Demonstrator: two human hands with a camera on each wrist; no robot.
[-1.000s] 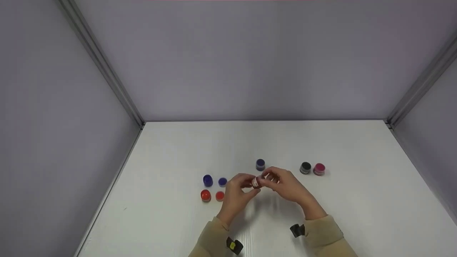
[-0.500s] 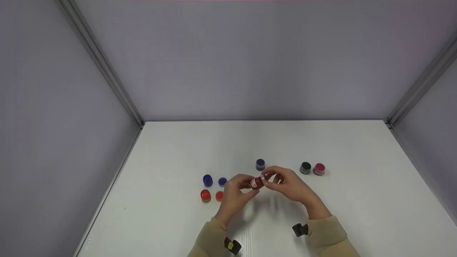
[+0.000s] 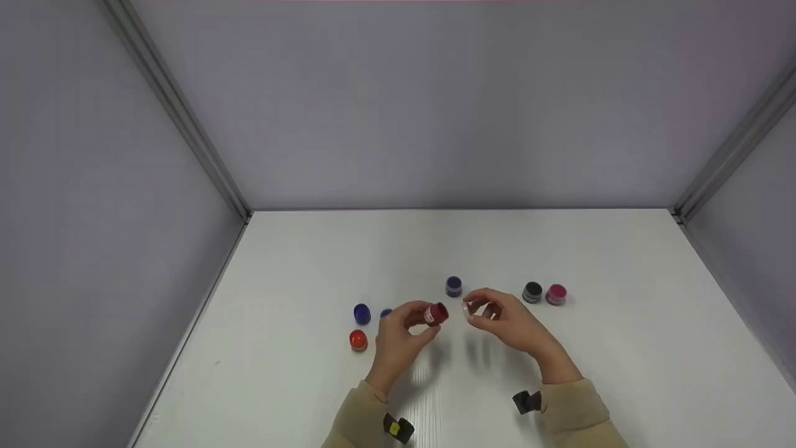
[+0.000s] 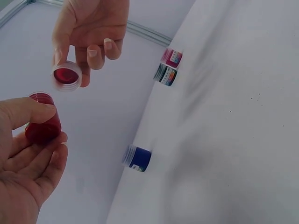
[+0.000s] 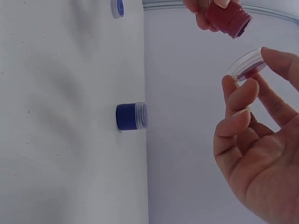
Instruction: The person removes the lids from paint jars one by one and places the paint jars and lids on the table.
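Observation:
My left hand (image 3: 424, 321) grips a small open red paint jar (image 3: 436, 313) between thumb and fingers, a little above the white table (image 3: 298, 261). The left wrist view shows the red jar (image 4: 43, 126) held against the thumb. My right hand (image 3: 475, 308) pinches the jar's clear lid (image 3: 467, 309), just right of the jar and apart from it. The lid (image 4: 67, 76) is red on its inside. From the right wrist, the lid (image 5: 247, 65) sits in the fingertips below the jar (image 5: 227, 17).
A closed dark blue jar (image 3: 454, 286) stands just behind the hands. A black jar (image 3: 532, 292) and a pink jar (image 3: 556, 294) stand to the right. Left of the hands are a blue jar (image 3: 362, 313), a blue lid (image 3: 385, 312) and an orange jar (image 3: 358, 340). Grey walls enclose the table.
The lid has come off the red jar. My left hand has drawn the jar to the left while the right hand keeps the lid, leaving a gap between them.

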